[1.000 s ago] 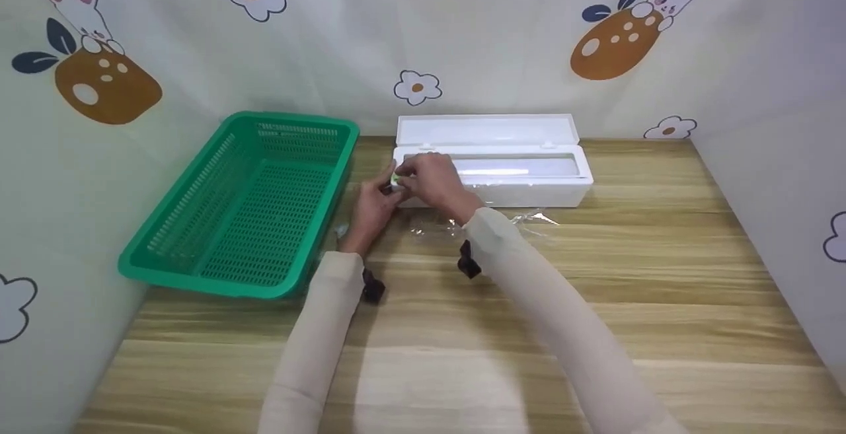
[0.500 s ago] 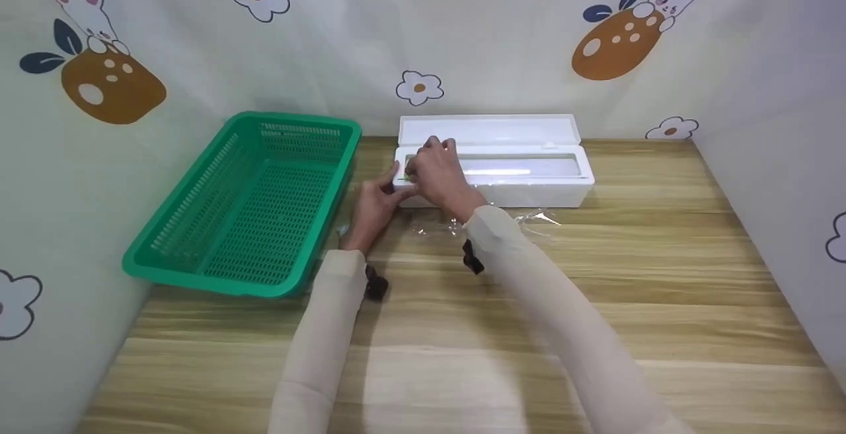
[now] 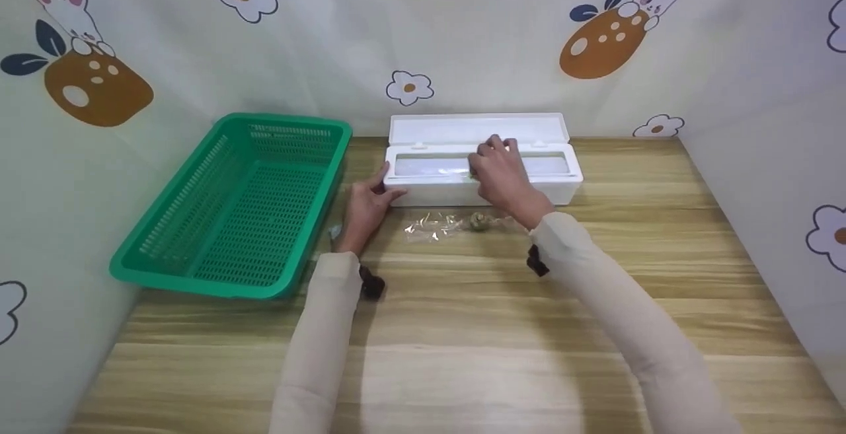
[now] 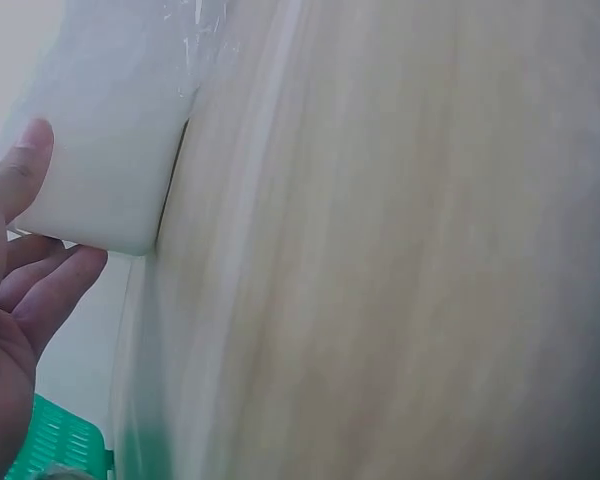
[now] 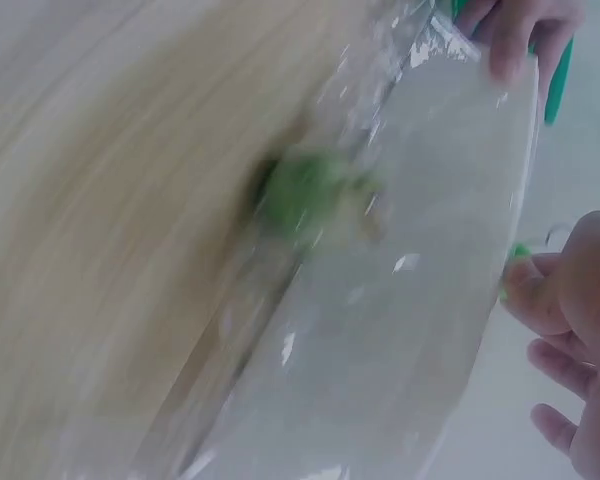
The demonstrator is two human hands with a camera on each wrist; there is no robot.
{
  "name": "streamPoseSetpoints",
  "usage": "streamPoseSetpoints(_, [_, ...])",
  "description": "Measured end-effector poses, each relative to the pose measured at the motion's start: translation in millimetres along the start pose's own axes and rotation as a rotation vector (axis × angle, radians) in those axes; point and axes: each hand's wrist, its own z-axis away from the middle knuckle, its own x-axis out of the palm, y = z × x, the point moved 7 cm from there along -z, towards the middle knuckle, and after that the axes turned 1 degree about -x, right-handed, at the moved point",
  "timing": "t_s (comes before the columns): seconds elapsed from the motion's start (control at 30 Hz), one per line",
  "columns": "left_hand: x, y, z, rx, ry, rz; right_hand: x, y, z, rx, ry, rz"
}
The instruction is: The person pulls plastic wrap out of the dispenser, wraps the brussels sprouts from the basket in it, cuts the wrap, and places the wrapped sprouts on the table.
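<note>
A long white cling film dispenser (image 3: 436,194) lies at the back of the table, its lid (image 3: 476,129) raised. My left hand (image 3: 367,211) holds its left end, thumb on the front and fingers (image 4: 55,290) around the end face. My right hand (image 3: 503,176) pinches a small green slider (image 5: 518,262) at the dispenser's front top edge, near mid-length; the other fingers are bent above the window. Clear film (image 3: 433,226) hangs down the front and lies crumpled on the table. Among it is a small roundish green thing (image 3: 478,221), blurred in the right wrist view.
A green slotted plastic basket (image 3: 198,287) stands to the left, close to my left forearm. Behind the dispenser hangs a printed cloth (image 3: 330,51) with rabbits and flowers. Wooden tabletop (image 3: 462,355) stretches toward the front.
My right hand has slid the green slider from the dispenser's left end rightward to about its middle. The round green thing now shows in the head view. My left hand keeps its hold.
</note>
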Motion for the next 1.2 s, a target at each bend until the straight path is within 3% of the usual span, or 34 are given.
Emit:
streamPoseSetpoints(0.17, [1.8,0.1,1.6,-0.015,0.002,0.003,-10.9,29.9,24.2,0.005,0.021,0.022])
streamPoseSetpoints(0.4, [1.8,1.2,3.2,-0.023,0.033,0.035,-22.0,67.9,47.4,0.02,-0.027,0.063])
streamPoseSetpoints(0.6, [1.3,-0.2,3.6,-0.034,0.039,0.036,-31.5,112.3,76.5,0.124,-0.023,0.024])
streamPoseSetpoints(0.77, [0.9,-2.0,3.9,-0.036,0.045,0.032,-30.6,122.9,85.1,0.157,-0.049,-0.01])
streamPoseSetpoints(0.87, [0.9,-2.3,4.5,-0.026,0.055,0.025,-29.0,125.8,87.4,0.203,-0.07,-0.074])
streamPoseSetpoints(1.03, [1.8,-1.1,5.6,-0.014,0.07,-0.004,-23.6,131.4,92.9,0.309,-0.088,-0.268])
streamPoseSetpoints(1.2, [2.4,-0.2,5.2,-0.021,0.067,0.036,-20.9,138.1,96.4,0.35,-0.032,-0.398])
